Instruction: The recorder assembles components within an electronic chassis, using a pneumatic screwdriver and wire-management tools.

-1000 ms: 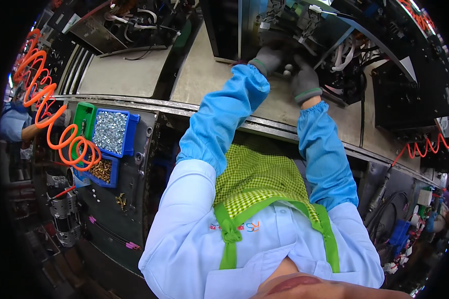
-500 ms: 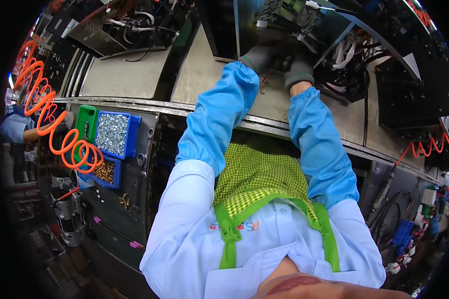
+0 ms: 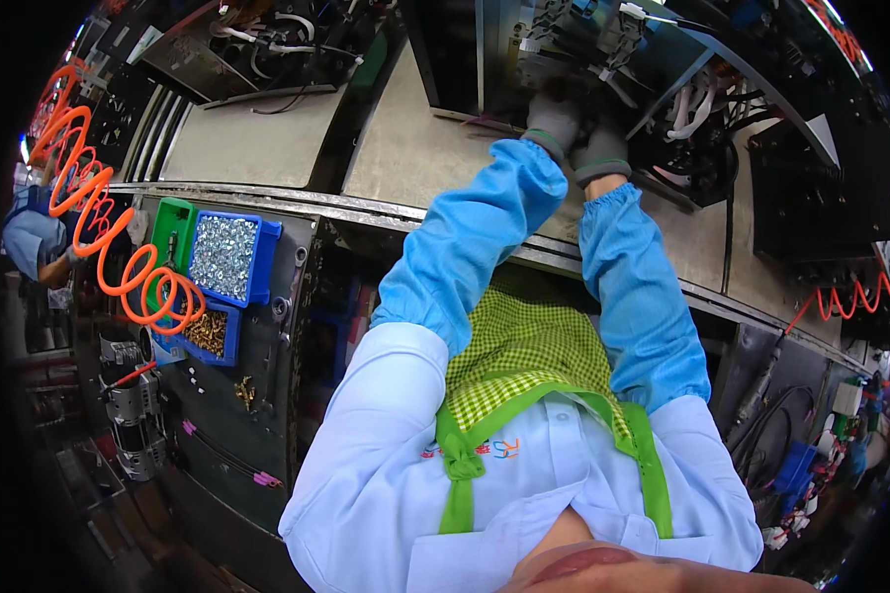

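Both the left hand and the right hand, gloved in grey, reached into the near opening of the metal housing, whose cables lay just beyond the fingers. Shadow hid the fingertips; their spread, and any hold, could not be told. Since half a second earlier, the left hand had shifted rightward, its blue sleeve with it.

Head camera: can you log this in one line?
left hand: gloved, at open metal cabinet, grip hidden | right hand: gloved, beside left, grip hidden | left side: blue bin, silver fasteners; orange coiled hose
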`<state>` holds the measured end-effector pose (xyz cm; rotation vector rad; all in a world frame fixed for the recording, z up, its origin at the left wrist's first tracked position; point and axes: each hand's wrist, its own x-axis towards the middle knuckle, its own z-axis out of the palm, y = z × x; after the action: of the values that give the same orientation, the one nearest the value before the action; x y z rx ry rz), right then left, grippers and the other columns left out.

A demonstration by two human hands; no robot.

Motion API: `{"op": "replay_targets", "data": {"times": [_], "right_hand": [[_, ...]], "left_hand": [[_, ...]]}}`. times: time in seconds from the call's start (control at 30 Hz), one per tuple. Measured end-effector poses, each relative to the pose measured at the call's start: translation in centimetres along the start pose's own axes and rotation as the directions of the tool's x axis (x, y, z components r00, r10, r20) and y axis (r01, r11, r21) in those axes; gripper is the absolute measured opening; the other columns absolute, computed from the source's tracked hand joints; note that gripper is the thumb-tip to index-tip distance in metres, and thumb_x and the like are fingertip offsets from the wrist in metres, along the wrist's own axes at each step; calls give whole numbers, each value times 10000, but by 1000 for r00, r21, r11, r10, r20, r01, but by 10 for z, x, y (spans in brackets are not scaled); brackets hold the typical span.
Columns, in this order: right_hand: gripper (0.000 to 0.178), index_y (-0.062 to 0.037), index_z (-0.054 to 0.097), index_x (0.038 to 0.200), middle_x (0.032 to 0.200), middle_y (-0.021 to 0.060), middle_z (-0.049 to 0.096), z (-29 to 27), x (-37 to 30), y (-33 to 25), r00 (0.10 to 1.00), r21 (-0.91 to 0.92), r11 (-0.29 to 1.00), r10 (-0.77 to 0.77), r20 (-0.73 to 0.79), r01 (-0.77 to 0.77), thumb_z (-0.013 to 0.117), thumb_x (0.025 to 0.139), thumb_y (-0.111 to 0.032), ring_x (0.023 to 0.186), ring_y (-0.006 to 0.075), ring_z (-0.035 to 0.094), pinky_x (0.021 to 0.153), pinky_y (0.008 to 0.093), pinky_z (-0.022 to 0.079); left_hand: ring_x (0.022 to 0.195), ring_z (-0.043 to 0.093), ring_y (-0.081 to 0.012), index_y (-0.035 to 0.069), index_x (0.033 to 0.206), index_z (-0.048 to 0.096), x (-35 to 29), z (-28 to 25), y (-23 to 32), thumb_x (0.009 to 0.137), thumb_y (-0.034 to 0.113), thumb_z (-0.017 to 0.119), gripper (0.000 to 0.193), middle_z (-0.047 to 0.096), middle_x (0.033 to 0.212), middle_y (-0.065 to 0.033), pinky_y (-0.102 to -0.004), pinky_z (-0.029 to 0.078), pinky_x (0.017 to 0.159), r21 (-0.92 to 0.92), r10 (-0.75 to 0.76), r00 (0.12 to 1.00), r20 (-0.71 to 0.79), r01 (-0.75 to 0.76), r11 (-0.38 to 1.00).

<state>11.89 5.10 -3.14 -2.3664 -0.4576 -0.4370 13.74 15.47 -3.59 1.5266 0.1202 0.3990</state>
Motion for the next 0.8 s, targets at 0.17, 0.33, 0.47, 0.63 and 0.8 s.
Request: {"op": "replay_targets", "data": {"times": [0.17,0.33,0.47,0.63,0.8], "right_hand": [[484,-62,481,1285,933,117,628,-44,-9,13,982,-43,998,-41,182,50,570,816,-144,727,249,592,677,333,494],[338,-40,596,1155,911,54,636,-118,-47,38,889,529,754,157,431,-389,593,875,-229,701,81,570,632,226,466],[347,-41,619,1111,1003,102,645,-135,-74,51,900,73,996,-83,428,57,620,835,-251,880,217,620,794,317,482],[328,-57,633,1054,1071,132,612,-101,-78,67,910,46,979,-200,363,197,641,805,-270,1020,305,555,896,367,434],[234,-26,588,976,946,125,641,-85,-65,51,927,275,955,-3,374,-108,612,833,-209,893,265,627,798,334,484]], "left_hand": [[571,595,-208,81,976,599,2,15,2,918,251,498,207,614,773,-84,-330,474,495,-13,-113,989,-94,112,994],[905,588,-344,72,978,617,-1,-4,10,846,206,547,200,620,967,-158,-403,489,784,435,458,870,183,-490,756],[918,589,-348,79,999,620,-7,-2,13,837,197,552,212,616,1006,-169,-400,490,812,156,296,953,62,-302,941],[900,601,-367,51,962,647,3,-18,26,841,159,492,224,633,983,-205,-396,489,793,708,450,810,376,-565,425],[1038,563,-349,99,1178,573,-5,-27,52,812,132,578,367,593,1132,-164,-395,472,886,749,162,886,434,-455,482]]}}
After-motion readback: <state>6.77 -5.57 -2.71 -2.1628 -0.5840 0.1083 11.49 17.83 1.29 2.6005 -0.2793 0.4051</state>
